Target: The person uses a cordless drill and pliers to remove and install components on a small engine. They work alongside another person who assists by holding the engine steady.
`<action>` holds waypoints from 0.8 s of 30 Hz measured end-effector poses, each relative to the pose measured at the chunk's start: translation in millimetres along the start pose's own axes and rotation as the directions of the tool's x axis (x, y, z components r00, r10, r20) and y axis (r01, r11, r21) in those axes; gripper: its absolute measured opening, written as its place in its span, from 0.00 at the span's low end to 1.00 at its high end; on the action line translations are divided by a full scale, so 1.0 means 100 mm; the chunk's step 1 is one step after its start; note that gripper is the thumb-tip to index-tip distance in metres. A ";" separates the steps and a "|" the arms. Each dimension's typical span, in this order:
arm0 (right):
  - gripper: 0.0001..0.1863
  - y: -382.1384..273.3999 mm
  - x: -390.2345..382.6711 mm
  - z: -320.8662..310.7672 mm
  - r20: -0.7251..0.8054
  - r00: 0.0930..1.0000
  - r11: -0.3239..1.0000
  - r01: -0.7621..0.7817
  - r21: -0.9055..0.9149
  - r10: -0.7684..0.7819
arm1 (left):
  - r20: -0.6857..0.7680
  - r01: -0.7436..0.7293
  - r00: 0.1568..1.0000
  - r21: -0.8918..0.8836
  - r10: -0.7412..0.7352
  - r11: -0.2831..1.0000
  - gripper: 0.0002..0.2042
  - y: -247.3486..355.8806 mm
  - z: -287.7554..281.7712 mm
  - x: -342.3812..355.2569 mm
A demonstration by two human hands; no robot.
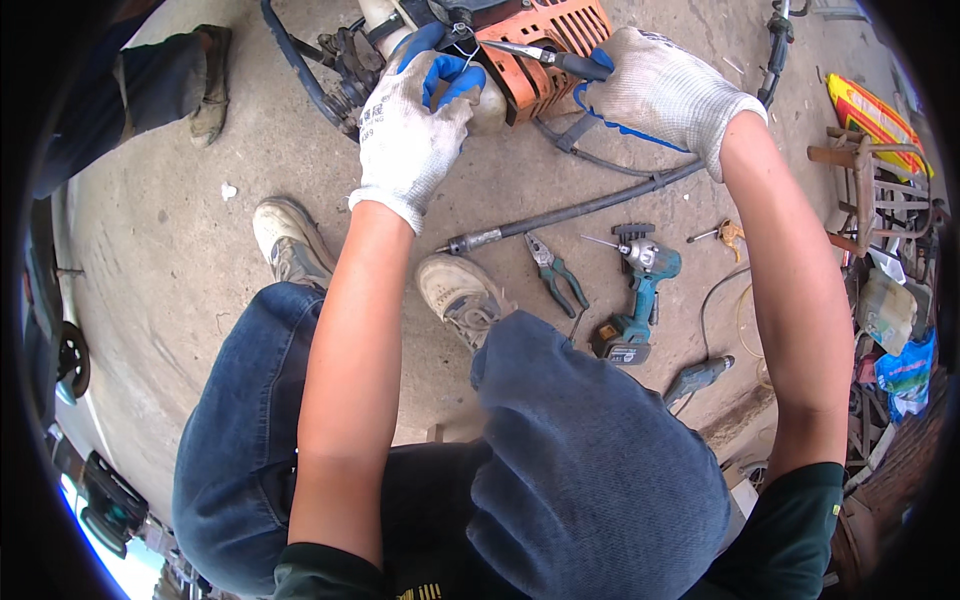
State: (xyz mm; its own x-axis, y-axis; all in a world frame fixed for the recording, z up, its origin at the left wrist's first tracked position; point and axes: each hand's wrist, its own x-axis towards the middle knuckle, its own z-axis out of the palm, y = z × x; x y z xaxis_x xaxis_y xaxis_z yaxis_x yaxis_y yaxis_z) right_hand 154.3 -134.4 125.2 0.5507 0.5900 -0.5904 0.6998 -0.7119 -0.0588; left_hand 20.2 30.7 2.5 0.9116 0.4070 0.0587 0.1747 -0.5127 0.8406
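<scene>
My left hand (408, 135), in a white knit glove with blue fingertips, is at the engine's near side. Its fingers are curled and pinch a thin pale wire (466, 56) by a small bolt. My right hand (665, 95), gloved alike, is closed round the dark grips of long-nose pliers (560, 62). Their slim metal jaws point left, close to the wire; whether they touch it I cannot tell. The engine has an orange slotted cover (545, 75) and a translucent tank underneath, partly behind my left hand.
On the concrete floor lie green-handled pliers (556, 274), a teal cordless driver (640, 290), a corded power tool (697, 378) and a black shaft hose (580, 212). Another person's leg and shoe (210, 85) are at the far left. A wooden stool (850, 185) stands right.
</scene>
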 end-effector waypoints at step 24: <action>0.17 -0.12 0.24 -0.46 0.206 0.949 0.924 0.286 -0.254 -0.237 | 0.094 -0.116 0.990 0.155 0.103 0.981 0.12 -0.05 -0.06 0.03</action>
State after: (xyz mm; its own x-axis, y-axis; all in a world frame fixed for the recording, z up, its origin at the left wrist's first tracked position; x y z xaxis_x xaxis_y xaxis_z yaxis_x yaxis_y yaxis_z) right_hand 179.8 -94.3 148.4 0.2629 0.6508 -0.7123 0.9198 -0.3919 -0.0186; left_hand 19.5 38.9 1.3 0.9555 0.2797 0.0940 0.1232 -0.6676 0.7342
